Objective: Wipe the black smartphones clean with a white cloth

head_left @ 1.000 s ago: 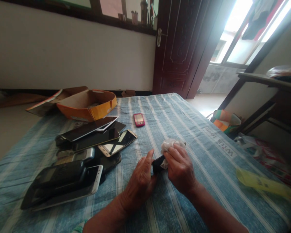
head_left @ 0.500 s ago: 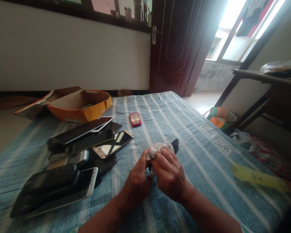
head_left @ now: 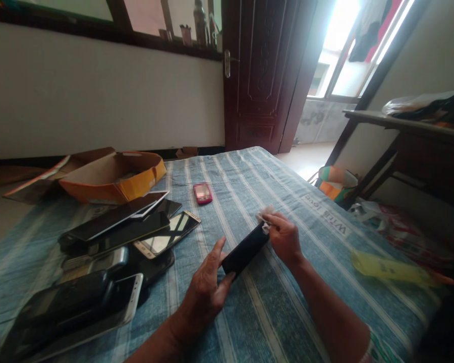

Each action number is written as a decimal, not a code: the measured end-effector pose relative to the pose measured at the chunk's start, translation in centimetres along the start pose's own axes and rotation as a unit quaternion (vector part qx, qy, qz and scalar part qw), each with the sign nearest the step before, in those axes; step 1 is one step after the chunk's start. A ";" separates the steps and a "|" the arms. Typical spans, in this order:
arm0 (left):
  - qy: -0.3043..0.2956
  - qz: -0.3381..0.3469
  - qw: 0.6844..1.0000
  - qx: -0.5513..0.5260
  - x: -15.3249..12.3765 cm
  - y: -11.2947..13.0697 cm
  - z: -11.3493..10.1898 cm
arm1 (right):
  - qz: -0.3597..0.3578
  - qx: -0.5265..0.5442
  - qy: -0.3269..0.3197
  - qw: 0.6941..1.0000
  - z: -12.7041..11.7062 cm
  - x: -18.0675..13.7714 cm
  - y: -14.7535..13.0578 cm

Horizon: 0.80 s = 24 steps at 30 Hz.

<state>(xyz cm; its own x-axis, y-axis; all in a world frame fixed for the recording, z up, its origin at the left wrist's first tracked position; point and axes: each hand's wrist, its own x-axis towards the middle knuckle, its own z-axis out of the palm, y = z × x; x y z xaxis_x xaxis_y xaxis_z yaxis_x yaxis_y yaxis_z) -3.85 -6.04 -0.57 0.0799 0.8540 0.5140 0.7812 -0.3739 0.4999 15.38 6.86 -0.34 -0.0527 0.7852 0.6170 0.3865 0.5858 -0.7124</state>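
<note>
Phone [head_left: 246, 250] slants lengthwise away, rightward (facing unclear).

My left forearm [head_left: 159, 339] slants up from the bottom edge of the view toward its middle, bare, the left wrist [head_left: 179, 316] nearly straight. My left grip [head_left: 207, 283] shows its back, with the digits parted in a clasp that faces right: one stretches up and away from me, another lies lower and points right. My right forearm [head_left: 331, 305] rises from the lower right and leans inward, bare too. My right grip [head_left: 285, 241] is farther from me than the left, well apart from it, its fingers [head_left: 275, 222] bunched together in a pinch and pointing left.
</note>
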 end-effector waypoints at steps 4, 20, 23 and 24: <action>-0.009 -0.014 1.000 -0.015 0.4 0.0 -0.3 | 0.154 0.102 -0.058 0.981 -0.3 0.3 0.5; -0.043 -0.107 0.985 -0.131 1.7 0.5 -1.6 | 0.186 0.328 -0.179 0.909 -3.2 2.3 -1.4; -0.036 -0.134 0.979 -0.152 2.1 0.1 -1.3 | 0.076 0.296 -0.178 0.935 -4.0 3.3 -3.5; -0.035 -0.143 0.976 -0.160 2.3 0.1 -1.3 | 0.037 0.275 -0.177 0.944 -4.1 3.6 -4.3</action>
<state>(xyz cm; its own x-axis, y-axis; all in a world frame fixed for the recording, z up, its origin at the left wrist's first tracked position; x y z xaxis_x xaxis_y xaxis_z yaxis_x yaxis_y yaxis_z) -4.39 -4.54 1.55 -0.0634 0.9584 0.2782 0.5458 -0.2001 0.8137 17.32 6.37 6.29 -0.3872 0.7888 0.4773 -0.1312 0.4653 -0.8754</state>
